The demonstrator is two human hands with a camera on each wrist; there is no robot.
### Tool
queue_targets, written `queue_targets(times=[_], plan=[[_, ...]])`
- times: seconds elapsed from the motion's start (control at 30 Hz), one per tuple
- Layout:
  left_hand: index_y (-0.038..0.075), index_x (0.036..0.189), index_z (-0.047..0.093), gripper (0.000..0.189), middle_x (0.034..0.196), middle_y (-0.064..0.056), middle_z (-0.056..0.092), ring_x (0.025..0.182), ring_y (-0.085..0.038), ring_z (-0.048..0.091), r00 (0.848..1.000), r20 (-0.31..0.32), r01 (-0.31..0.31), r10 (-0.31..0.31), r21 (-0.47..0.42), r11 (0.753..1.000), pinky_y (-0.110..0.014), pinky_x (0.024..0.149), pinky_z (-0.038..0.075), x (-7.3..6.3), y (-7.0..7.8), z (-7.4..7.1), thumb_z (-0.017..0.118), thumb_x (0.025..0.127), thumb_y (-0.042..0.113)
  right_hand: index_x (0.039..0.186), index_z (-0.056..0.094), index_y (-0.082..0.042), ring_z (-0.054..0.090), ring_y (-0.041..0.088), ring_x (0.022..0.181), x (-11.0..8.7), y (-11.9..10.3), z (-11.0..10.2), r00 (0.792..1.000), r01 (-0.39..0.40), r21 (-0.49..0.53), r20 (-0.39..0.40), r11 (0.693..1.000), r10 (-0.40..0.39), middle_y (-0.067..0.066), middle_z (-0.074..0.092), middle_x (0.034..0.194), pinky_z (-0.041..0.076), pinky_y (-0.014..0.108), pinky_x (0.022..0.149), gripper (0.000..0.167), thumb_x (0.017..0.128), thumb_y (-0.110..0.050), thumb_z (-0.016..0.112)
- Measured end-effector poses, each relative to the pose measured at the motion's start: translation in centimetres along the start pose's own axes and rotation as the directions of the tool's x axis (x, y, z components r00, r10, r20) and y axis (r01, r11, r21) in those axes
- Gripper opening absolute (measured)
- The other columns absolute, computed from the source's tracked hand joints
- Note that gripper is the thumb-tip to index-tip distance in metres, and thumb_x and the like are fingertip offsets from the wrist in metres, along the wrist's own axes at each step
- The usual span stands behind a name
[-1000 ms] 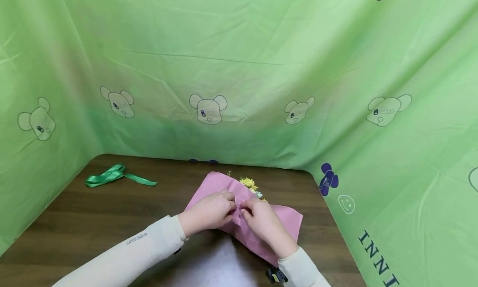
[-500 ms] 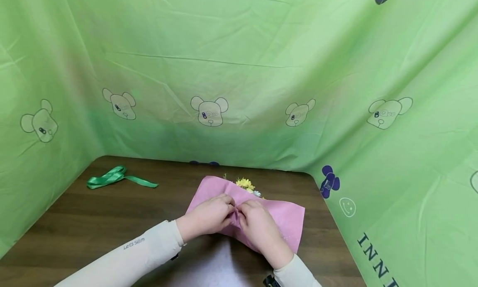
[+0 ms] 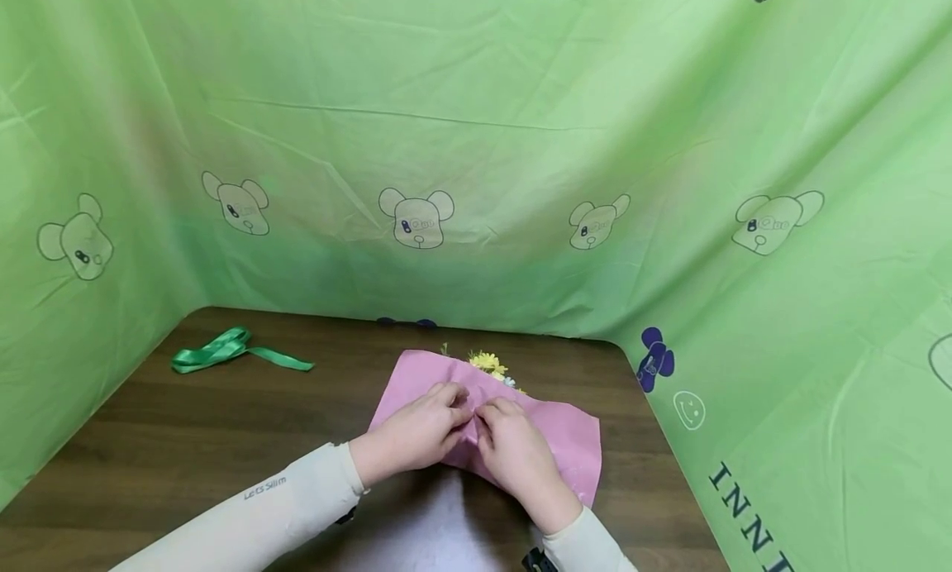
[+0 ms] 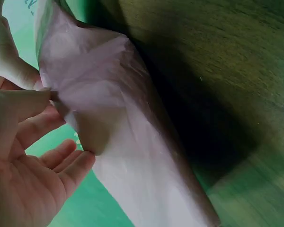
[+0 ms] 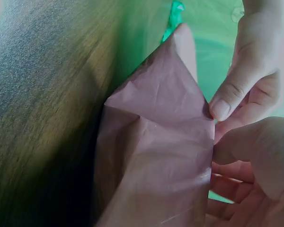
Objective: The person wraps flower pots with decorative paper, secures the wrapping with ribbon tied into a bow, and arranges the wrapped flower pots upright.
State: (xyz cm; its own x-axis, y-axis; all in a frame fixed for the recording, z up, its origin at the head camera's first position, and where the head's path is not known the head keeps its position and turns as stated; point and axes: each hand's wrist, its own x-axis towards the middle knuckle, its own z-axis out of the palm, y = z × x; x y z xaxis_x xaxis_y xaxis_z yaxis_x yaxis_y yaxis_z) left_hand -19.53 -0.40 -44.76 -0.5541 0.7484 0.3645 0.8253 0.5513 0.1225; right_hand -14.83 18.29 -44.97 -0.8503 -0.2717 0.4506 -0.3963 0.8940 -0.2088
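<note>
A sheet of pink wrapping paper [image 3: 565, 440] lies on the brown wooden table [image 3: 223, 423], folded over small yellow and white flowers [image 3: 487, 362] that poke out at its far edge. My left hand [image 3: 424, 431] and right hand [image 3: 513, 452] meet at the middle of the paper, and each pinches a gathered fold between thumb and fingers. In the left wrist view the pink paper [image 4: 113, 118] bunches against my thumb. In the right wrist view the pink paper [image 5: 156, 156] rises to a peak, pinched at its right edge by both hands.
A green ribbon [image 3: 223, 350] lies loose at the table's far left. A green cloth with bear prints [image 3: 476, 142] hangs as a wall behind and on both sides. The table's right edge meets the cloth near a blue bear print [image 3: 654, 359].
The right side of the pink paper has been drawn in and up a little over the flowers; both hands stay pinched together at the middle.
</note>
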Motion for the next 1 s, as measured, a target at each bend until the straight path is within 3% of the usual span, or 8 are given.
queue_targets(times=[0.2,0.4,0.53,0.7,1.0], plan=[[0.009,0.121,0.072,0.029,0.126,-0.011,0.065,0.117,-0.025,0.060,0.999,0.034,0.005,-0.004,-0.011,1.000,-0.037,0.103,0.051,0.0,0.3,0.0,0.071,0.096,0.023,0.107,0.076,-0.008,0.066,0.022,0.112,0.1,0.2,0.1,1.000,0.002,0.035,0.023,0.999,-0.003,0.004,0.071,0.112,0.055,0.038,0.097,0.016,0.093,-0.012,0.070],[0.003,0.125,0.068,0.033,0.126,-0.009,0.068,0.120,-0.025,0.062,0.997,0.048,0.070,-0.068,-0.045,0.996,-0.038,0.105,0.050,0.2,0.1,0.2,0.066,0.099,0.023,0.113,0.074,-0.005,0.067,0.022,0.107,0.5,0.8,0.2,0.998,-0.016,0.089,0.055,0.996,0.011,0.007,0.068,0.112,0.056,0.040,0.094,0.022,0.093,-0.013,0.071],[0.004,0.118,0.071,0.026,0.122,-0.008,0.069,0.116,-0.024,0.063,0.997,0.032,0.064,-0.063,-0.021,0.998,-0.037,0.103,0.051,0.4,-0.2,0.4,0.066,0.098,0.020,0.116,0.072,0.000,0.067,0.025,0.108,0.8,1.4,0.2,0.996,-0.032,0.140,0.084,0.990,0.020,0.009,0.066,0.114,0.055,0.042,0.096,0.029,0.090,-0.011,0.074],[0.005,0.112,0.073,0.023,0.122,-0.007,0.068,0.114,-0.024,0.062,0.998,0.036,0.053,-0.053,0.000,0.999,-0.036,0.102,0.051,0.6,-0.4,0.3,0.069,0.093,0.017,0.122,0.070,0.002,0.063,0.031,0.120,1.1,2.0,0.0,0.986,-0.090,0.196,0.157,0.976,0.059,0.013,0.065,0.125,0.052,0.047,0.102,0.036,0.090,-0.013,0.075],[0.012,0.101,0.074,0.018,0.108,0.000,0.070,0.102,-0.018,0.065,0.992,0.097,0.080,-0.085,0.046,0.996,-0.033,0.090,0.055,0.6,-0.3,-0.4,0.075,0.091,0.026,0.124,0.071,-0.003,0.065,0.025,0.115,1.1,2.2,-0.1,0.981,-0.070,0.272,0.192,0.960,0.017,0.008,0.065,0.122,0.052,0.044,0.101,0.035,0.091,-0.012,0.076]])
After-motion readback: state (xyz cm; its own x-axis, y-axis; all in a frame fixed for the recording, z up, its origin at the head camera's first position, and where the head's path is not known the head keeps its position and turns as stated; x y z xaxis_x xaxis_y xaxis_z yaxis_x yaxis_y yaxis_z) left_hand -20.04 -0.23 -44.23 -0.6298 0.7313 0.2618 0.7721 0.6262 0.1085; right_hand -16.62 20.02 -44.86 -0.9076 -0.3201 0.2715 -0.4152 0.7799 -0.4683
